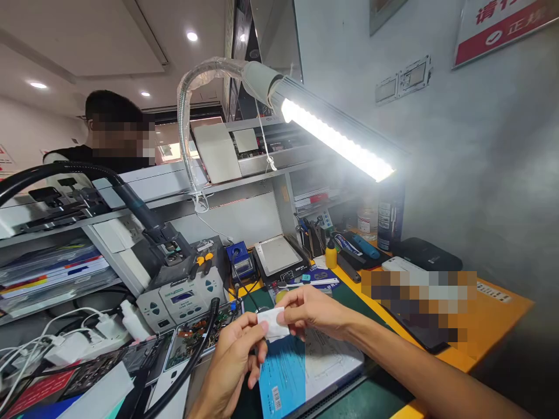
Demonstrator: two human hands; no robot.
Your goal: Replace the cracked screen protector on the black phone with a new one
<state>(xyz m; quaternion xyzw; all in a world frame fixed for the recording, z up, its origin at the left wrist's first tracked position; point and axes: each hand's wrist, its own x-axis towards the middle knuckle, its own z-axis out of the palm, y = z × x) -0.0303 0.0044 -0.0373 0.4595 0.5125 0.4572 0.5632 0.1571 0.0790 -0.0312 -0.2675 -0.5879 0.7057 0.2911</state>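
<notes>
Fingertips cover both ends of a small white piece (pixel 272 326), so its full outline is hidden, and whether it is paper or cloth is hard to tell. Mosaic squares blot out part of the orange table (pixel 502 302) at the right, and also the face of another person (pixel 109 110) beyond the shelf, whose lower body is out of sight. Glare from the lamp (pixel 340 137) washes out the wall around it.

The left hand (pixel 233 349) comes up from the bottom edge, its forearm mostly cut off; thumb and index finger pinch the near end of the piece, while the other fingers curl loosely below. The right hand (pixel 308 308) reaches in from the lower right, wrist bent, thumb pressed over the other end — neither hand is spread wide. Between them the piece sits above a blue-and-white printed cover (pixel 282 372).

That cover bears a barcode (pixel 276 398) near its lower edge and fine lines of print too small to read. Lettering on the grey workstation (pixel 181 299) is likewise illegible. A red-and-white sign (pixel 502 35), cut off at the upper right, shows 请 in red and 正规 beside a circled tick — the rest runs out of view.
</notes>
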